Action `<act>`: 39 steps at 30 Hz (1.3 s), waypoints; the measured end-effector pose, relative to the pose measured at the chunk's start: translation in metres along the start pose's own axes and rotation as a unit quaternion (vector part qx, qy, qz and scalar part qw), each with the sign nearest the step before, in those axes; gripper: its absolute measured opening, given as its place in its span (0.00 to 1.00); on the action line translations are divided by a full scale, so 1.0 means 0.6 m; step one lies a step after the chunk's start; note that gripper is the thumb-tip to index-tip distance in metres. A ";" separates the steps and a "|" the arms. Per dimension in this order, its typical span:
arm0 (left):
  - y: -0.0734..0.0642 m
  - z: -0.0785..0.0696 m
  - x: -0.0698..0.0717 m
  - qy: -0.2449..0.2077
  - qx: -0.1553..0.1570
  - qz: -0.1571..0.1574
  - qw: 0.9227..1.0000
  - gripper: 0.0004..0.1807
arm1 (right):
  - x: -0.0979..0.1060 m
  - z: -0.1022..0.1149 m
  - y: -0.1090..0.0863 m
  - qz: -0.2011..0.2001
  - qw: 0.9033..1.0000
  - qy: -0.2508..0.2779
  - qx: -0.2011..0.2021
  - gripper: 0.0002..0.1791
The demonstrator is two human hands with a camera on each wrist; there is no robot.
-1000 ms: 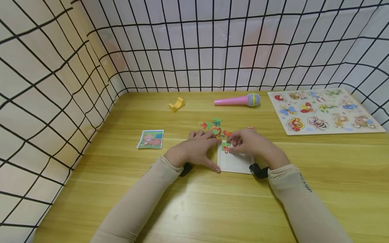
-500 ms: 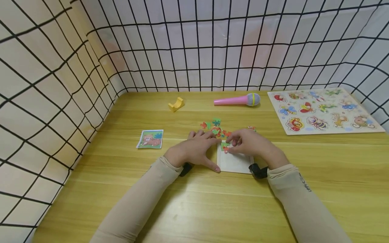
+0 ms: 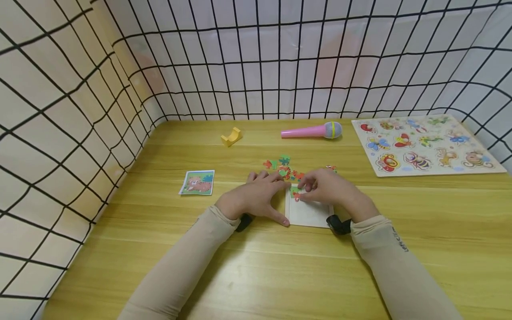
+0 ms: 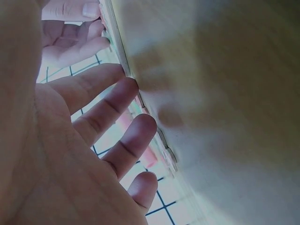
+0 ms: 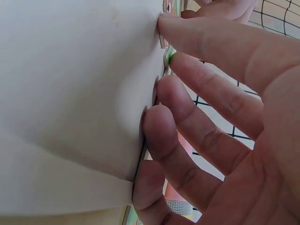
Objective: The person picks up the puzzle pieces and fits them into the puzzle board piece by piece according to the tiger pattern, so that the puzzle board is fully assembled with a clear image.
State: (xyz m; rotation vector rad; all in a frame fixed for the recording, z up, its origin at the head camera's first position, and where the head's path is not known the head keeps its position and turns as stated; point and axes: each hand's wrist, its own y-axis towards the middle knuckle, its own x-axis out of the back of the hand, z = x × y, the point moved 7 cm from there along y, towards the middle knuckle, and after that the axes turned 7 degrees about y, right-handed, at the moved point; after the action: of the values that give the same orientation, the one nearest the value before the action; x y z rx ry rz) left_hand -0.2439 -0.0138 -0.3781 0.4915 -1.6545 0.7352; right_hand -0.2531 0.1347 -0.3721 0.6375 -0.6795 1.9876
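A white square puzzle board (image 3: 310, 215) lies on the table with jigsaw pieces (image 3: 295, 192), green and red, at its far-left corner. My left hand (image 3: 264, 198) rests along the board's left side, thumb at the near corner and index finger at the far one. In the left wrist view the left fingers (image 4: 138, 136) are spread and lightly bent by the board edge. My right hand (image 3: 330, 191) bends over the board; its thumb and index finger pinch a jigsaw piece (image 5: 165, 37) at that corner. The right hand partly hides this piece.
Several loose jigsaw pieces (image 3: 285, 171) lie beyond the board. A tiger picture card (image 3: 198, 183) is to the left. Farther back are a yellow curved block (image 3: 232, 137), a pink toy microphone (image 3: 312, 131) and an insect puzzle board (image 3: 428, 146). Black netting (image 3: 280, 61) borders the table.
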 end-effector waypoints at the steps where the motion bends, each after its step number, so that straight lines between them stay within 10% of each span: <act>1: 0.000 0.000 0.000 0.000 0.000 0.000 1.000 0.56 | 0.000 0.000 0.000 -0.001 1.000 0.001 0.002 0.11; 17: 0.000 -0.003 0.001 -0.007 0.001 0.005 1.000 0.57 | 0.009 -0.007 -0.004 0.003 1.000 0.015 0.000 0.14; 39: -0.002 0.000 0.001 0.000 0.004 0.005 1.000 0.58 | 0.130 -0.083 -0.068 -0.050 0.998 0.015 -0.038 0.24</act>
State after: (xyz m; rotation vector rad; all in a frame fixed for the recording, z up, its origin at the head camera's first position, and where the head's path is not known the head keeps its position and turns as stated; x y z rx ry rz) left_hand -0.2432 -0.0144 -0.3772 0.4892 -1.6550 0.7487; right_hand -0.2605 0.2322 -0.3470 0.5844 -0.6895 1.8672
